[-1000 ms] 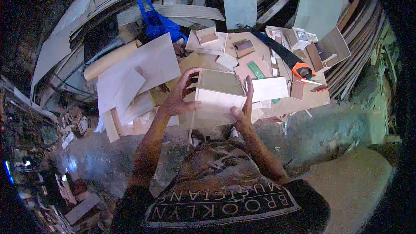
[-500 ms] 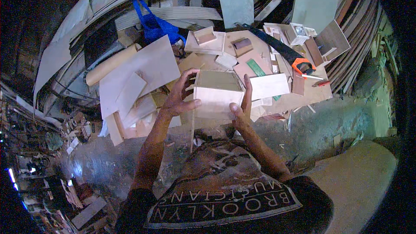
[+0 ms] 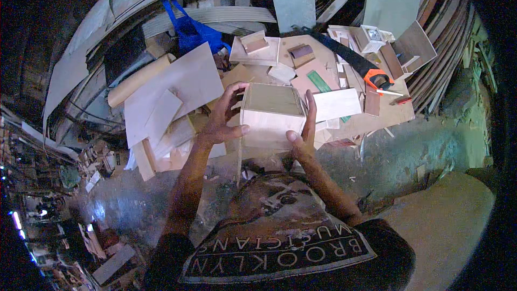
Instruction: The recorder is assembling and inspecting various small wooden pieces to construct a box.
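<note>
Between my two hands is a small pale wooden box (image 3: 272, 121), raised in front of my chest near the table's front edge. My left hand (image 3: 225, 117) grips its left side, thumb on the near face and fingers round the far left corner. On the right side, my right hand (image 3: 303, 132) presses with the thumb on the near face and the fingers along the side. The top of the box looks like a darker panel inside a thin rim. Just right of the box lies a white rectangular board (image 3: 338, 104), with a green strip (image 3: 319, 82) behind it.
A handsaw (image 3: 350, 58) with an orange handle lies at the table's right. Large pale plywood sheets (image 3: 188, 86) cover the left side, beside a blue bag (image 3: 196, 35). Further back are a sanding block (image 3: 300, 53) and a small clear-sided box (image 3: 371, 39). Boards lean behind.
The box's top has tipped slightly more into view. Both hands keep nearly the same grip, and the things on the table have not moved.
</note>
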`<action>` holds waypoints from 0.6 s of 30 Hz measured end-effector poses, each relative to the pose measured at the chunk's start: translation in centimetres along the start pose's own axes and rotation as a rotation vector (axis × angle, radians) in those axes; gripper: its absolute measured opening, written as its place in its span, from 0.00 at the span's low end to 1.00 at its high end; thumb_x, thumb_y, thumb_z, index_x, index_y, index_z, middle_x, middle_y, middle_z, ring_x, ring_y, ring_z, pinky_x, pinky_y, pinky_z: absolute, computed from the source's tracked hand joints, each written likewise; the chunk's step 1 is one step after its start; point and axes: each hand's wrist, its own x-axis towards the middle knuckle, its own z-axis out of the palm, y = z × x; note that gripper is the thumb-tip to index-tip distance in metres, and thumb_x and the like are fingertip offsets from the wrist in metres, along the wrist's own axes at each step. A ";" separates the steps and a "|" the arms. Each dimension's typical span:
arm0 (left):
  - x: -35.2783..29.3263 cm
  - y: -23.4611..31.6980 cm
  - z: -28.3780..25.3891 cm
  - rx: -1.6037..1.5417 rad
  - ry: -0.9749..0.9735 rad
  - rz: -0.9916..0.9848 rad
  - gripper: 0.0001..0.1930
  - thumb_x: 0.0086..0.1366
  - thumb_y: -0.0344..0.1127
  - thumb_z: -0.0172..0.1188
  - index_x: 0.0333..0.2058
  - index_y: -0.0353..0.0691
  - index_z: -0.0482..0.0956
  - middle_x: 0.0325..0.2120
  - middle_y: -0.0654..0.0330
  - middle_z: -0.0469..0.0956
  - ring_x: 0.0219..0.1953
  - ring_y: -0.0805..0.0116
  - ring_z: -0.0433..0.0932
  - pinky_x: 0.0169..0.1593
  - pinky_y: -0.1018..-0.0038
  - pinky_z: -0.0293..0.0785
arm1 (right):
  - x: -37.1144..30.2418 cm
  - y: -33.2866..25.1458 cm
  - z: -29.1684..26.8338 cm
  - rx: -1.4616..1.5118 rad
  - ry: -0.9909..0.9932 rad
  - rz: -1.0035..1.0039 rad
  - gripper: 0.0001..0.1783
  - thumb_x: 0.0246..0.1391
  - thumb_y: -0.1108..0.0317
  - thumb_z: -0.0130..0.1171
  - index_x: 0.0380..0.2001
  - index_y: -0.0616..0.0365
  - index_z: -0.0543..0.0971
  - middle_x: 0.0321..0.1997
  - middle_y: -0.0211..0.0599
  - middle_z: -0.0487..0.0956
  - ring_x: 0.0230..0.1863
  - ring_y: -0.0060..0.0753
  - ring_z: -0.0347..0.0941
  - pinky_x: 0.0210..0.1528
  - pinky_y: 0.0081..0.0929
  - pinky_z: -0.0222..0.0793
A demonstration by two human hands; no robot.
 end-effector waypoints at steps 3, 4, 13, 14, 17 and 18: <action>0.3 0.9 0.3 -0.001 -0.006 -0.009 0.49 0.44 0.38 0.72 0.64 0.42 0.54 0.59 0.56 0.60 0.65 0.58 0.59 0.67 0.60 0.55 | 0.4 -0.3 0.2 0.013 0.014 -0.022 0.67 0.38 0.33 0.61 0.70 0.62 0.43 0.74 0.52 0.42 0.74 0.48 0.39 0.72 0.45 0.35; 0.3 0.9 0.3 -0.003 -0.007 -0.007 0.49 0.44 0.38 0.72 0.64 0.42 0.54 0.59 0.56 0.60 0.65 0.58 0.59 0.67 0.60 0.55 | 0.4 -0.4 0.1 0.082 0.008 0.001 0.67 0.37 0.37 0.65 0.70 0.60 0.41 0.73 0.52 0.44 0.73 0.49 0.42 0.71 0.45 0.39; 0.1 -1.0 -0.3 0.019 0.047 -0.150 0.42 0.51 0.37 0.69 0.63 0.45 0.57 0.57 0.54 0.64 0.61 0.60 0.62 0.62 0.62 0.62 | 0.2 3.1 0.2 0.165 0.012 0.170 0.63 0.41 0.46 0.67 0.71 0.52 0.39 0.72 0.56 0.46 0.71 0.52 0.48 0.70 0.46 0.46; 0.0 -1.6 -0.1 0.014 0.106 -0.165 0.39 0.53 0.38 0.68 0.62 0.44 0.58 0.56 0.54 0.65 0.60 0.60 0.63 0.61 0.63 0.63 | 0.2 3.6 0.2 0.140 0.041 0.210 0.62 0.42 0.48 0.67 0.71 0.51 0.39 0.72 0.56 0.47 0.71 0.52 0.49 0.69 0.47 0.48; -0.2 -5.0 -0.7 -0.053 0.161 -0.292 0.35 0.57 0.42 0.67 0.59 0.45 0.60 0.55 0.55 0.67 0.58 0.62 0.65 0.59 0.63 0.65 | -0.1 5.5 -0.2 0.188 0.073 0.368 0.56 0.48 0.52 0.64 0.70 0.51 0.40 0.70 0.54 0.51 0.67 0.51 0.55 0.65 0.46 0.56; -0.6 -6.1 -1.1 -0.101 0.151 -0.392 0.33 0.58 0.44 0.66 0.58 0.45 0.61 0.54 0.55 0.68 0.57 0.62 0.66 0.58 0.62 0.66 | -0.2 6.3 -0.2 0.233 0.095 0.459 0.55 0.49 0.53 0.63 0.70 0.51 0.40 0.69 0.54 0.53 0.65 0.51 0.57 0.64 0.45 0.58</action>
